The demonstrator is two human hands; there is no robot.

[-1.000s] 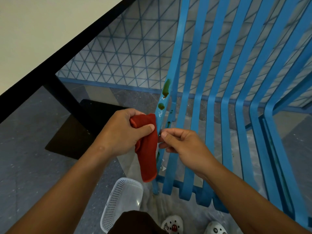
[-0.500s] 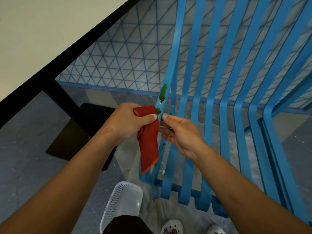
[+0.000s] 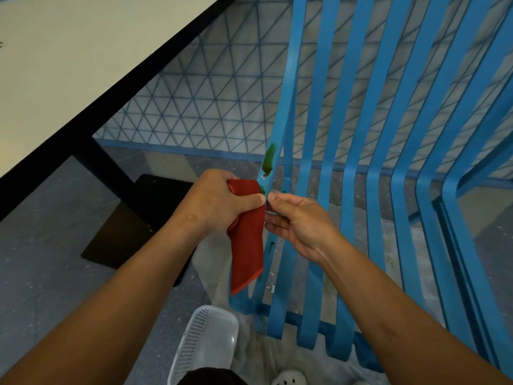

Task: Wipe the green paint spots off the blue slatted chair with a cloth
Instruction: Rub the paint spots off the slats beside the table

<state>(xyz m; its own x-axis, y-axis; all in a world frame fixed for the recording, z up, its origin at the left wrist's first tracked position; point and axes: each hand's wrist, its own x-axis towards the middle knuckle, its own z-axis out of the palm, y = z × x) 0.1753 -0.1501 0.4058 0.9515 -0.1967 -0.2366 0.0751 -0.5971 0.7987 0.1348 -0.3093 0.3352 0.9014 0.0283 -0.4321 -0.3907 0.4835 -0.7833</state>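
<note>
The blue slatted chair (image 3: 372, 162) fills the right half of the view. Its leftmost slat carries a long green paint spot (image 3: 268, 159) and a smaller green spot at the cloth's upper edge. My left hand (image 3: 219, 204) grips a red cloth (image 3: 247, 245) and presses its top against that slat, just below the long spot; the rest of the cloth hangs down. My right hand (image 3: 299, 220) pinches the same slat from the right side, thumb and forefinger touching it at the cloth's height. A few tiny green specks show lower on the slat.
A pale table top with a black edge (image 3: 116, 87) and black leg stands at the left. A white perforated basket (image 3: 208, 343) sits on the floor by my feet. A blue triangle-patterned panel (image 3: 216, 101) lies behind the chair.
Both hands and the cloth have moved up the leftmost slat, from below the small green spot to onto it, closer to the long spot.
</note>
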